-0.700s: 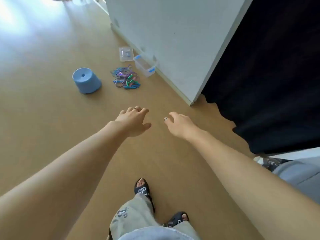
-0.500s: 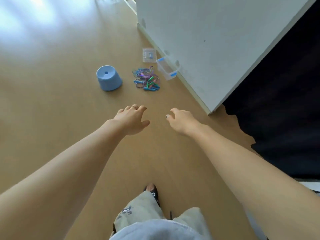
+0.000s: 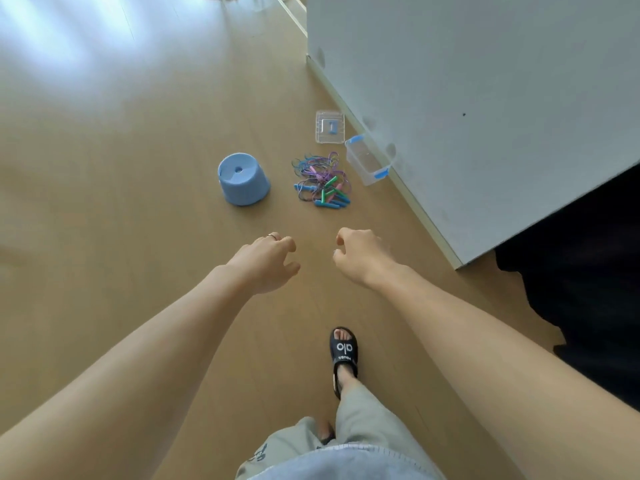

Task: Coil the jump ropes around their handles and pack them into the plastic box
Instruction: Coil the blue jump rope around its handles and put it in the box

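Jump ropes (image 3: 322, 180) lie tangled on the floor (image 3: 138, 168), between the blue stool (image 3: 242, 180) and the plastic box (image 3: 367, 164) by the wall. My left hand (image 3: 266, 261) and right hand (image 3: 360, 254) hover apart, fingers loosely curled, holding nothing.

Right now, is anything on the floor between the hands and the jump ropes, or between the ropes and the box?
Nothing visible. Bare floor lies between both hands and the ropes. The open box sits right beside the ropes; the stool stands off to the left.
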